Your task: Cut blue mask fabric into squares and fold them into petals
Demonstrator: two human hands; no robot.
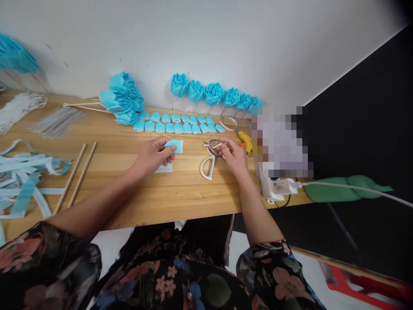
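My left hand is closed, pinching a small folded piece of light blue fabric between thumb and fingers. Just below that hand, a pale flat piece lies on the table, partly covered. To the right, my right hand has its thumb and fingers closed at a pair of scissors with a white handle loop. Metal shows at the fingertips, and the rest of the scissors is hidden under the hand. Two rows of blue fabric petals lie beyond both hands.
Blue fabric roses stand along the wall, with a bunch to their left. A yellow glue gun and a power strip sit at right. Fabric strips, wooden sticks and grey wires lie at left.
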